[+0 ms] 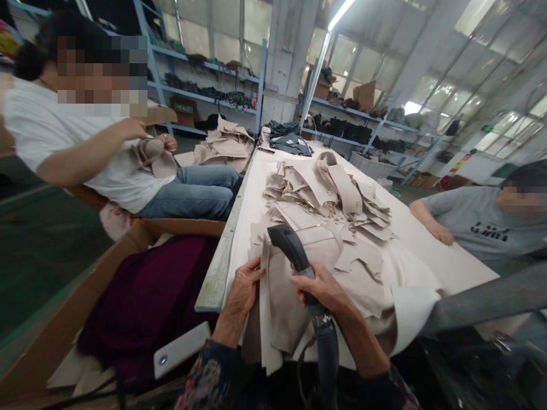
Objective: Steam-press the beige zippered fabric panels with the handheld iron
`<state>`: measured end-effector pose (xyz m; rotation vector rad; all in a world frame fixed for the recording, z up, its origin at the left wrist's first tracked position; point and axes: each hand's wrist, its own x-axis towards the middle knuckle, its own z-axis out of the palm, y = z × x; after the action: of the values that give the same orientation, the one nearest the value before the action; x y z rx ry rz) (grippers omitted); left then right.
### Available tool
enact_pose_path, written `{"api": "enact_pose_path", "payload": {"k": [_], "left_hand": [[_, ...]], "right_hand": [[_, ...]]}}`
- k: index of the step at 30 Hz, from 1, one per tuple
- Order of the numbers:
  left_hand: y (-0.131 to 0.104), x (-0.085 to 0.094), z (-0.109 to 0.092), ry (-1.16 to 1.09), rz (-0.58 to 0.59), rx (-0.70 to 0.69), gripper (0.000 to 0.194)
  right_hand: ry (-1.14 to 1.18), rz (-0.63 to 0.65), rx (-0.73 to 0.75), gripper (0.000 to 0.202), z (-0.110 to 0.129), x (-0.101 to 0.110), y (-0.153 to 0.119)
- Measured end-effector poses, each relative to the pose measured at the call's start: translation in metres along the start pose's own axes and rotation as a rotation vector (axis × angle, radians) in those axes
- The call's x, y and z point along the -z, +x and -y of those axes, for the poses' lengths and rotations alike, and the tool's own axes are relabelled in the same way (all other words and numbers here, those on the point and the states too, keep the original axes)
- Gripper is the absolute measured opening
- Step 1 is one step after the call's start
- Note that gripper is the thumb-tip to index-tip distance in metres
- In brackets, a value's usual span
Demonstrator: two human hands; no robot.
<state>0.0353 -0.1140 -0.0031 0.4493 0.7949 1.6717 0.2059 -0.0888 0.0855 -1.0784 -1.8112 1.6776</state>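
My right hand (318, 285) is wrapped round the grip of a black handheld tool (290, 247) with an angled head and a thick dark hose (325, 347) running down from it. The tool's head is over a beige fabric piece (284, 302) with stitched seams, close to its upper left part. With thumb and fingers, my left hand (245, 285) pinches the left edge of this fabric, where a long strip hangs over the table's near edge. Whether the tool's tip touches the cloth I cannot tell.
Many beige cut pieces (311, 182) lie heaped on the white table (431, 239). A cardboard box (183, 228) with dark purple cloth (141, 296) stands at the left, a white phone-like device (182, 348) beside it. One person sits at the left handling beige pieces; another is at the right.
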Motion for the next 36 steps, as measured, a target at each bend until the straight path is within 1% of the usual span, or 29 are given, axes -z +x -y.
{"api": "enact_pose_path", "payload": {"k": [3,5,7,9,11,13,15,18,21,25,28,30,32,34,36], "left_hand": [[0.001,0.001,-0.001,-0.010,0.003,-0.003,0.046],[0.001,0.001,-0.001,-0.014,0.011,-0.011,0.046],[0.001,0.002,-0.001,-0.016,0.017,-0.013,0.047],[0.001,0.001,-0.001,-0.009,0.015,-0.019,0.045],[0.000,0.001,-0.001,0.008,0.022,-0.024,0.045],[0.000,0.000,0.000,0.041,0.019,-0.049,0.045],[0.000,0.001,0.001,0.076,0.006,-0.068,0.046],[0.001,0.003,0.002,0.109,-0.022,-0.026,0.051],[0.003,0.004,0.003,0.134,-0.057,0.028,0.055],[0.004,0.004,0.005,0.146,-0.119,0.016,0.053],[0.005,0.004,0.006,0.139,-0.163,0.031,0.053],[0.005,0.003,0.006,0.141,-0.197,0.031,0.051],[0.005,0.002,0.006,0.145,-0.216,0.021,0.051],[0.004,0.001,0.005,0.155,-0.217,0.026,0.052],[0.003,0.000,0.004,0.165,-0.209,0.033,0.053]], "right_hand": [[0.020,-0.061,0.014,0.024,0.007,0.014,-0.008],[0.001,-0.062,0.007,0.022,0.009,0.021,-0.020],[-0.037,-0.044,-0.015,0.020,0.008,0.023,-0.032],[-0.073,-0.002,-0.053,0.018,0.005,0.019,-0.040],[-0.085,0.066,-0.092,0.016,0.000,0.010,-0.043],[-0.086,0.127,-0.115,0.016,-0.005,0.000,-0.039],[-0.086,0.144,-0.123,0.016,-0.007,-0.008,-0.031],[-0.088,0.073,-0.098,0.019,-0.005,-0.007,-0.021],[-0.048,-0.056,-0.056,0.020,0.001,0.012,-0.027],[-0.040,-0.245,-0.011,0.019,0.002,0.047,-0.060],[-0.047,-0.364,-0.040,0.023,-0.005,0.068,-0.087],[-0.050,-0.401,-0.073,0.026,-0.011,0.077,-0.098],[-0.052,-0.416,-0.095,0.026,-0.017,0.080,-0.102],[-0.039,-0.407,-0.090,0.024,-0.024,0.082,-0.098],[-0.015,-0.372,-0.066,0.022,-0.029,0.083,-0.090]]}}
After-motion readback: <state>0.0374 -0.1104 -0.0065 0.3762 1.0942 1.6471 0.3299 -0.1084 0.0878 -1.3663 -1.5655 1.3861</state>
